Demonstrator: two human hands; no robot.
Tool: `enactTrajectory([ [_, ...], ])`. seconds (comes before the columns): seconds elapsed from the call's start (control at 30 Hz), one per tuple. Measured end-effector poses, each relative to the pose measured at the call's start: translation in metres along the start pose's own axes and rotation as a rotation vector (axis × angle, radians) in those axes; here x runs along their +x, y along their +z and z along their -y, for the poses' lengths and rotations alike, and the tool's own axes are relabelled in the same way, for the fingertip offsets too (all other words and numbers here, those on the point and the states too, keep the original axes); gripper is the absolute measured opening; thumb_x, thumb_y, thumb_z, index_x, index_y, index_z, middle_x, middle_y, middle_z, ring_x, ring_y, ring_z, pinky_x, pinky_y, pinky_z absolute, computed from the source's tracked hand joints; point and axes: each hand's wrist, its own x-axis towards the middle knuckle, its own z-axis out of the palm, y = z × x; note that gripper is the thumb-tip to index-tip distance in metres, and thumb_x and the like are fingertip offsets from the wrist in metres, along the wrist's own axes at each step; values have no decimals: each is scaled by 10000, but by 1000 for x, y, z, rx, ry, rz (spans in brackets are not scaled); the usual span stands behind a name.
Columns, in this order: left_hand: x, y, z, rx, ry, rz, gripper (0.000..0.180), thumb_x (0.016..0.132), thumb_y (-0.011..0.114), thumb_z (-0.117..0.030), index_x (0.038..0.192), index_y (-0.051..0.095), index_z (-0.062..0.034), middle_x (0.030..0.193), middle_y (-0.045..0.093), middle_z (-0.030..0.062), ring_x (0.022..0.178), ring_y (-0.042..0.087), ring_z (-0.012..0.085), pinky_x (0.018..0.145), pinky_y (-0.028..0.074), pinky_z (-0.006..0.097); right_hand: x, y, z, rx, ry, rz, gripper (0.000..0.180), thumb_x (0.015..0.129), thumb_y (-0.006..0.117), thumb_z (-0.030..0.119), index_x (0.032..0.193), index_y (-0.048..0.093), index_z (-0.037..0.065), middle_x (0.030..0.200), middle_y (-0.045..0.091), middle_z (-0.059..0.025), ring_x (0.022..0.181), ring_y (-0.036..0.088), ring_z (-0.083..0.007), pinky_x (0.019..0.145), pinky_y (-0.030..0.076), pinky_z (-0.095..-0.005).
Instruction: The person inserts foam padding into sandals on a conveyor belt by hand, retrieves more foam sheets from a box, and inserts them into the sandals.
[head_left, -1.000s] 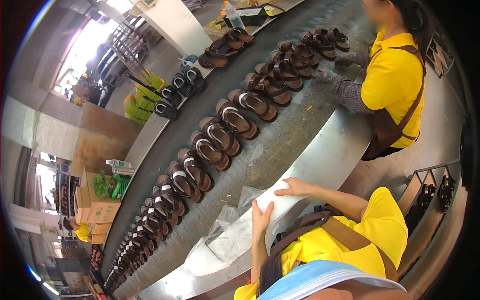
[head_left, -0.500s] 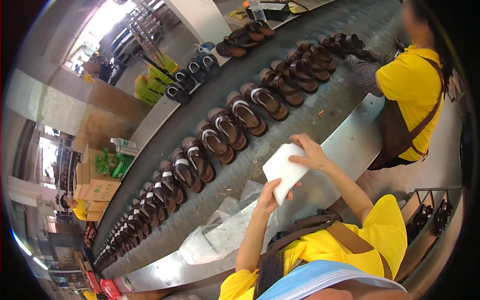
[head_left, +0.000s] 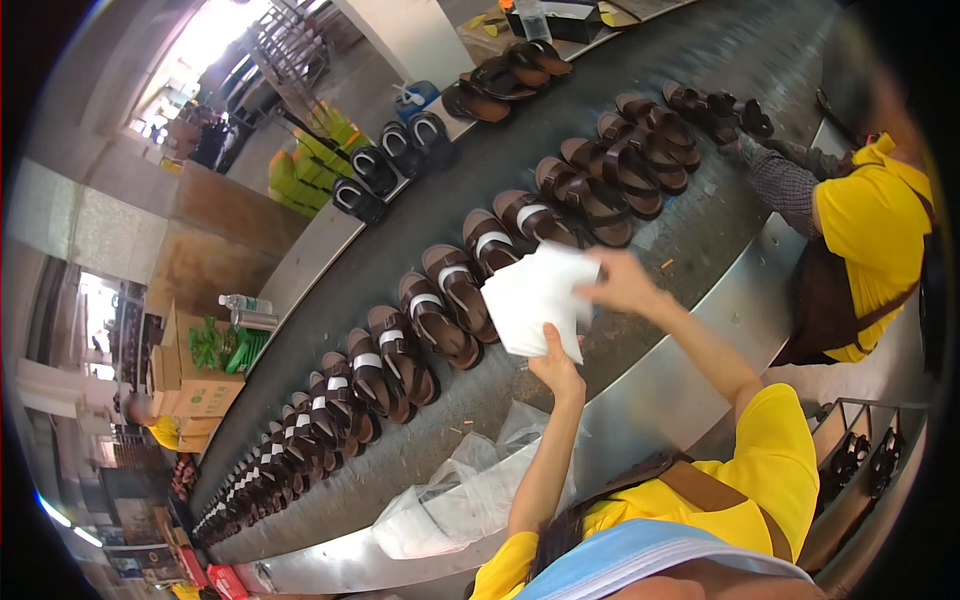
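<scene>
Workshop interior, head view: long dark belt (head_left: 348, 268), edged on the near side by a bare silver metal ledge (head_left: 650, 395). On the belt: one slanting row of dark-brown strapped sandals (head_left: 438, 318), many with white bands across the straps. On the ledge: one crumpled clear plastic bag (head_left: 450, 490), white-looking contents. Far side: black shoes with pale trim (head_left: 400, 150); brown cardboard box (head_left: 192, 360). At right: one co-worker in a yellow shirt (head_left: 865, 225), arms over the belt.

Principal item: loose stack of thin white sheets (head_left: 530, 300), raised between both hands, hiding part of the sandal row behind it. Left hand (head_left: 556, 372): pinching the lower edge, thumb in front, other fingers behind. Right hand (head_left: 622, 283): at the right edge, blurred; cannot tell whether its fingers pinch or merely touch.

Handling, judged: light, limp, easily creased, its layers apt to slide apart; best held by an edge, thumb flat against the face.
</scene>
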Motion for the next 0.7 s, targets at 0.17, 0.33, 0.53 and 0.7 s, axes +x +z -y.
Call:
enactTrajectory([
  [0.17, 24, 18, -17, -36, -46, -87, 364, 872, 584, -248, 992, 518, 89, 873, 595, 141, 587, 584, 191, 480, 507, 310, 125, -88, -89, -654, 175, -287, 338, 594, 660, 292, 815, 645, 37, 778, 642, -176, 756, 635, -317, 682, 505, -416],
  [0.33, 43, 26, -25, -4, -60, -223, 360, 849, 599, -243, 956, 538, 95, 858, 596, 133, 611, 587, 183, 456, 502, 314, 188, -17, -129, -659, 308, -213, 250, 708, 616, 149, 909, 624, 0, 895, 629, -236, 889, 610, -383, 769, 495, -443],
  [0.53, 39, 47, -1, 32, -107, -99, 379, 836, 604, -254, 1038, 524, 57, 915, 594, 123, 682, 596, 178, 452, 492, 311, 197, -26, -197, -72, 336, -278, 243, 729, 515, 84, 920, 600, -40, 926, 590, -294, 938, 562, -436, 817, 455, -444],
  [0.7, 47, 49, 6, 35, -153, -57, 341, 831, 622, -208, 1017, 542, 68, 936, 600, 121, 695, 598, 180, 458, 496, 311, 69, 18, -82, 45, -243, -177, 593, 708, 676, 146, 1260, 475, 68, 1265, 457, -152, 1152, 456, -271, 973, 348, -350],
])
